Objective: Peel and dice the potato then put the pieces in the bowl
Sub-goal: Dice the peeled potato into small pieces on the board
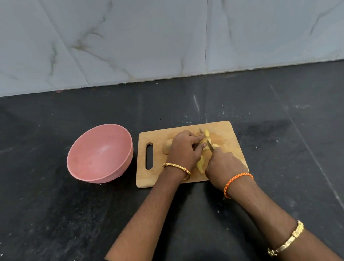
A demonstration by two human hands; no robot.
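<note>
A wooden cutting board [222,130] lies on the dark counter. On it my left hand [184,148] holds down yellow potato pieces [206,134] with curled fingers. My right hand [224,165] grips a knife [209,144], whose blade stands among the pieces just right of my left fingers. A cut potato strip [200,164] lies between my two hands. A brownish potato part [167,147] shows left of my left hand. The pink bowl [100,153] stands left of the board with nothing in it.
The black stone counter [46,214] stretches around the board and bowl. A marble-tiled wall [153,33] rises at the back. The board has a handle slot [149,155] on its left end.
</note>
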